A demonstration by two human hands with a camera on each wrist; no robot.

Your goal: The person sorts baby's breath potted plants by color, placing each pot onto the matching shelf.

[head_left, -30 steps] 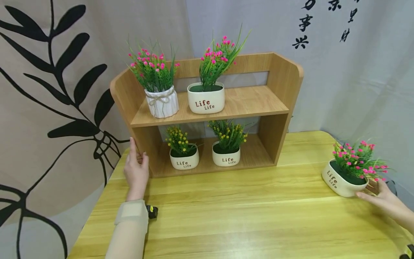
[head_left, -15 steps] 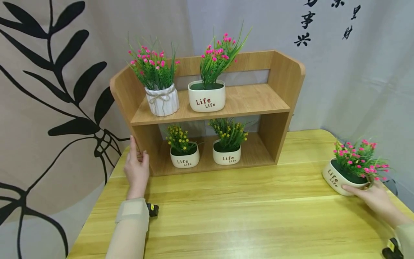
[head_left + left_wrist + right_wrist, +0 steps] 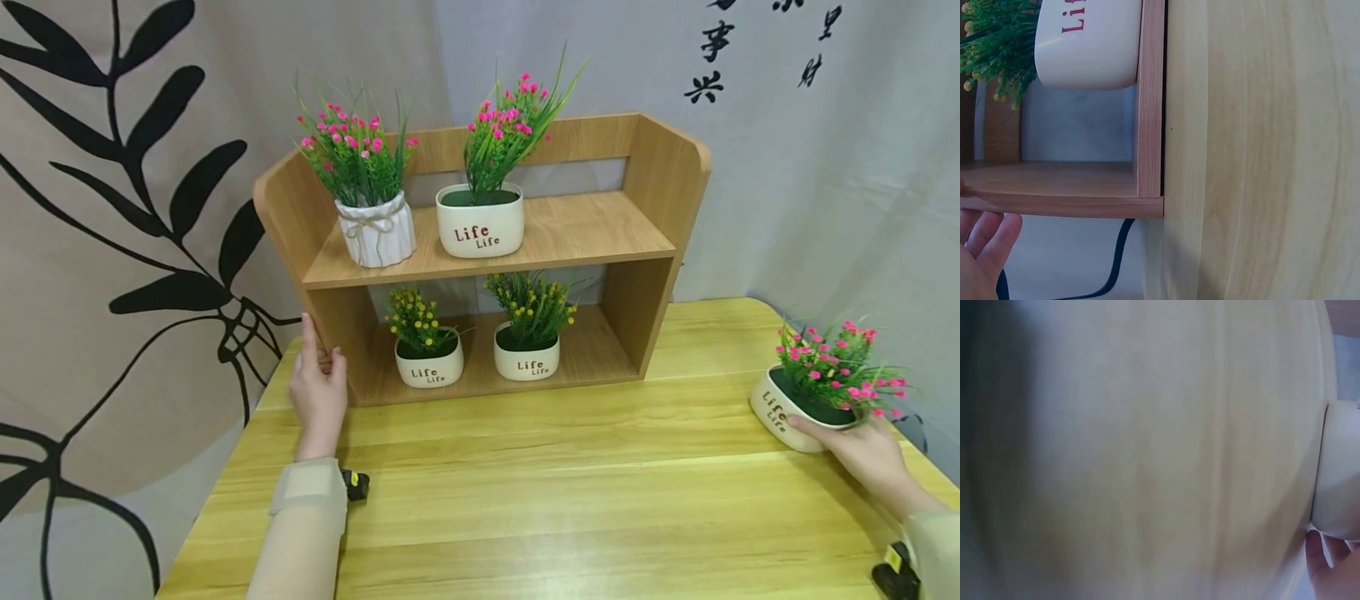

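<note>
My left hand (image 3: 318, 396) rests against the outer left side of a two-tier wooden shelf (image 3: 592, 225), its index finger pointing up along the panel. In the left wrist view, fingertips (image 3: 1010, 228) touch the panel's outer face. At the table's right side, my right hand (image 3: 870, 458) grips a white oval "Life" flowerpot (image 3: 776, 412) with pink artificial flowers, thumb across its front and the other fingers mostly hidden behind. The right wrist view shows the pot's smooth wall (image 3: 1341, 469) low at the wooden tabletop (image 3: 1179, 456).
On the upper tier stand a white string-tied pot (image 3: 378, 237) and a "Life" pot (image 3: 480, 229), both with pink flowers. Below them are two smaller pots with yellow flowers, a left one (image 3: 430, 369) and a right one (image 3: 527, 362). Behind hangs a grey curtain (image 3: 810, 192).
My right hand has moved in around the pot, its thumb now farther across the front. The pot stays nearly in place. My left hand keeps its place at the shelf.
</note>
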